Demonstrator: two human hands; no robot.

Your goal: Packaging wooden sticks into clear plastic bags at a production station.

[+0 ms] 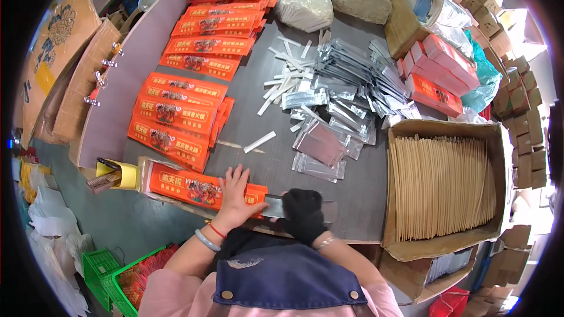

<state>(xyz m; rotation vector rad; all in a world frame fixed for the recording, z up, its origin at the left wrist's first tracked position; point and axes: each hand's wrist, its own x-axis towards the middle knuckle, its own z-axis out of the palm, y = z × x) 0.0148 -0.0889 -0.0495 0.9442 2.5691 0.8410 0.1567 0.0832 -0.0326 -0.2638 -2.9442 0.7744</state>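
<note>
My left hand [235, 199] is bare and lies with fingers spread on a long red printed paper sleeve [179, 184] at the table's near edge. My right hand [304, 216], in a black glove, is closed around a long silvery plastic packet [273, 207]. One end of the packet meets the sleeve's right end; whether it is inside cannot be made out. The packet's other end shows beyond the glove. A small white paper strip [259, 141] lies a little beyond my hands.
Red sleeves [176, 114] lie in overlapping piles at left. Mid-table are heaped silvery packets [346, 64] and white strips [286, 79]. A cardboard box of wooden chopsticks [443, 188] stands at right, red boxes [435, 64] behind it. A yellow holder [120, 174] hangs at the left edge.
</note>
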